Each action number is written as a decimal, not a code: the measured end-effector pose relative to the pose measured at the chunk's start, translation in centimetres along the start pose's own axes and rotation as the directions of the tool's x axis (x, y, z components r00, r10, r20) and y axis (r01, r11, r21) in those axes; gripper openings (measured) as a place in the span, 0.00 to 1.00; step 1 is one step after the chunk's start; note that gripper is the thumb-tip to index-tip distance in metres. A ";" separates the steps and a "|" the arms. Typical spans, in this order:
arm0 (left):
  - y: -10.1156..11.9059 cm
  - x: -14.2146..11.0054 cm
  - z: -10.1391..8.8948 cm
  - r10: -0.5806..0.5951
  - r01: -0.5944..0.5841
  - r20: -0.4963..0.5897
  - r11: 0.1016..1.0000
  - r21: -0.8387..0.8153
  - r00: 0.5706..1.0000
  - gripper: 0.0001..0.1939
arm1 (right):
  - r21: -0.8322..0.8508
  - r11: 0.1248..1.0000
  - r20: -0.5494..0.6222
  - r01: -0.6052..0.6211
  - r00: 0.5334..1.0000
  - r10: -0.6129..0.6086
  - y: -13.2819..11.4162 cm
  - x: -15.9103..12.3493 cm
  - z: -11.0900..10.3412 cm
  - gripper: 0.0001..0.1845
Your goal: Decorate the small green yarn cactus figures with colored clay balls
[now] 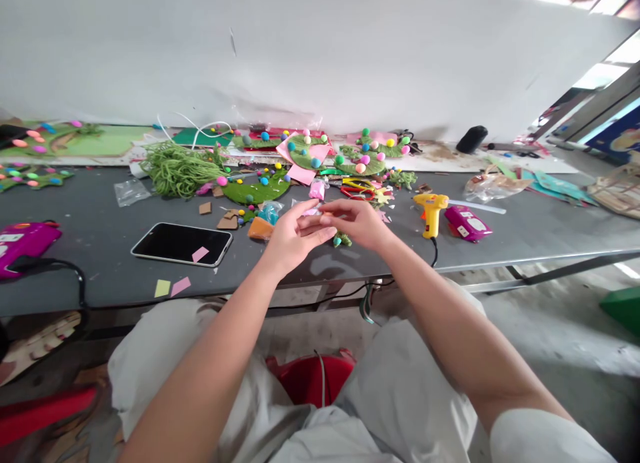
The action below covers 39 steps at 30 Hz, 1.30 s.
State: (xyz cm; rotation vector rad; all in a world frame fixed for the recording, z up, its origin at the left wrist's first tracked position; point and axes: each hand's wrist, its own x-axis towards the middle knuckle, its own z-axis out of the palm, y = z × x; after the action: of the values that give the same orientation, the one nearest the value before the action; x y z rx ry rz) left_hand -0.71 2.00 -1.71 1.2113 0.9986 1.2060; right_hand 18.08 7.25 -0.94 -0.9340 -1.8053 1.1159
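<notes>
Beyond the long grey worktop (107, 240) rises a plain white wall (300, 56). At the worktop's near edge, the left hand (295, 235) and right hand (361, 222) meet, fingers gathered; what they may pinch is hidden. Just nearer than the right fingers shows a small fuzzy green piece (345, 238) with a round teal pom-pom (337, 242); whether it is held, I cannot tell. It looks light and soft, best gripped by its green part. Its visible length seems to run left to right, pom-pom leftward.
</notes>
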 end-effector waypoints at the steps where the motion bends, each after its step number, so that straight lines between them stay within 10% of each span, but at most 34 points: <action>1: -0.1 0.1 0.0 0.007 -0.007 -0.011 1.000 0.012 1.000 0.41 | -0.010 1.000 0.016 0.010 1.000 -0.010 -0.1 -0.1 0.5 0.20; 10: -0.3 0.3 -0.7 0.079 -0.069 -0.107 0.993 0.100 0.991 0.30 | -0.042 0.999 -0.183 0.016 0.983 -0.023 0.0 1.1 -0.6 0.23; 17: -0.2 0.2 -0.3 0.005 -0.004 -0.054 1.000 0.022 0.999 0.44 | -0.088 0.994 0.057 0.070 0.996 -0.065 -0.2 0.1 0.9 0.17; 27: 0.0 0.2 -0.4 0.068 -0.066 -0.013 0.990 0.123 0.998 0.33 | -0.025 1.000 -0.208 0.004 0.978 -0.009 0.0 0.6 -0.5 0.21; 32: 0.0 0.0 -0.1 0.067 -0.067 -0.008 0.997 0.030 0.998 0.50 | -0.025 1.000 0.003 0.000 1.000 0.000 -0.1 0.2 0.1 0.23; 39: -0.1 0.3 -0.5 0.132 -0.117 -0.070 0.976 0.186 0.989 0.34 | 0.105 0.991 -0.046 -0.082 0.995 0.087 -0.3 0.3 0.8 0.24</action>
State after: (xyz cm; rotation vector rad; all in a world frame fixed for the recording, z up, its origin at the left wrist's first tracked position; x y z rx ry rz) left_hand -1.10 2.39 -1.85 1.3932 1.1267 1.2927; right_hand 17.18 7.12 -0.80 -0.9765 -1.6646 1.2160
